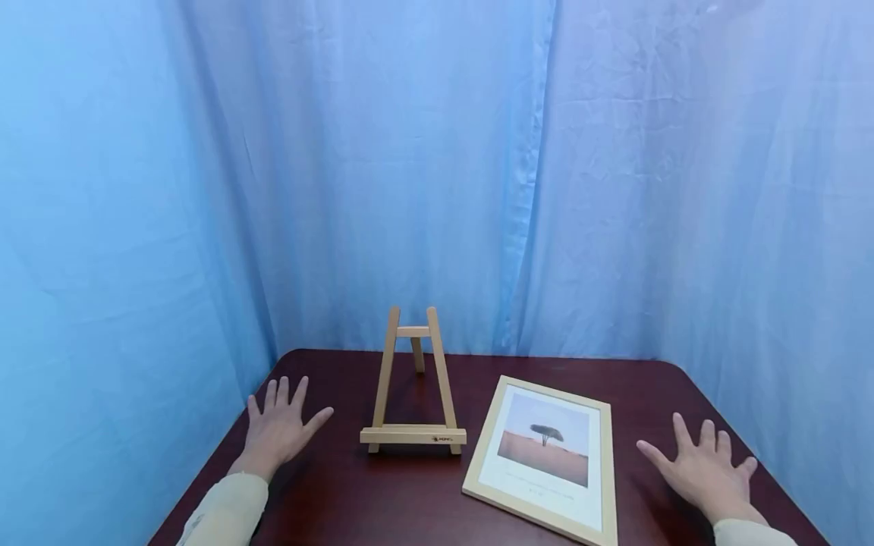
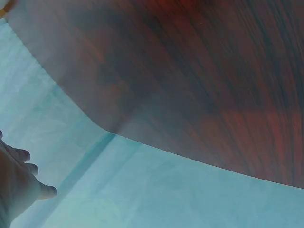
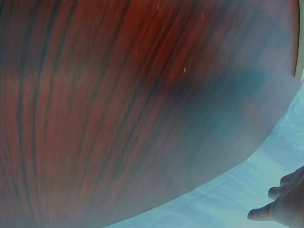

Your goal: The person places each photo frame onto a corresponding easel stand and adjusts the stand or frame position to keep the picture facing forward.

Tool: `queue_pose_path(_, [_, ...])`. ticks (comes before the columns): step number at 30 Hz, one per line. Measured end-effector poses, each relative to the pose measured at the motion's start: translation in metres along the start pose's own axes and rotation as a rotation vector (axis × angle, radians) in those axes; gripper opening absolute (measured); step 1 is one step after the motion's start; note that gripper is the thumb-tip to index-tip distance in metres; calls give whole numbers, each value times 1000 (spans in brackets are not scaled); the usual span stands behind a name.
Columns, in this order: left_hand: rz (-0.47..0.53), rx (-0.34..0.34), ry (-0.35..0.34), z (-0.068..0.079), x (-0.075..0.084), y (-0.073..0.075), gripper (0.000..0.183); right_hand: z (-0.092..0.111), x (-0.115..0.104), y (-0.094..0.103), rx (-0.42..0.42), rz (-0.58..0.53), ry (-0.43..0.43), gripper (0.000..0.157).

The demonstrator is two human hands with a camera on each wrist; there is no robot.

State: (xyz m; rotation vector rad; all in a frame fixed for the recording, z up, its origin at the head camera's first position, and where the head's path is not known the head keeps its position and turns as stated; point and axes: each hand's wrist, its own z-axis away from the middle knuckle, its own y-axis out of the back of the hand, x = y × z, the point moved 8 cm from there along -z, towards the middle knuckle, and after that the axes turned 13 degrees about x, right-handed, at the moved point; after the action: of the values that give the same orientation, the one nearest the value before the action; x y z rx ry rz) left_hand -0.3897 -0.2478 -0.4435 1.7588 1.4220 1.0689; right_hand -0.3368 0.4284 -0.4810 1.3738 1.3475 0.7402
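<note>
A small light-wood easel (image 1: 413,434) stands upright near the middle of the table, its front ledge bearing a small dark mark. To its right lies a framed picture (image 1: 546,440) of a lone tree, face up and slightly turned, in a pale wood frame. My left hand (image 1: 276,432) is spread with straight fingers at the table's left side, apart from the easel. On the right side my right hand (image 1: 706,466) is likewise spread, beside the picture frame without touching it. Both hands hold nothing. The wrist views catch the left hand (image 2: 21,185) and right hand (image 3: 285,202) only partly.
The dark reddish wooden table (image 1: 369,500) has rounded far corners. Blue curtains (image 1: 410,167) hang behind it and along both sides, close to its edges. In the right wrist view, a strip of the pale picture frame (image 3: 300,52) shows at the upper right.
</note>
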Motion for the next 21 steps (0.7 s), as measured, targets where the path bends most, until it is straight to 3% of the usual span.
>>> queue_pose_path(21, [-5,68,-40,-7,47,8,95,8,-6,1,28,-34,-9,110])
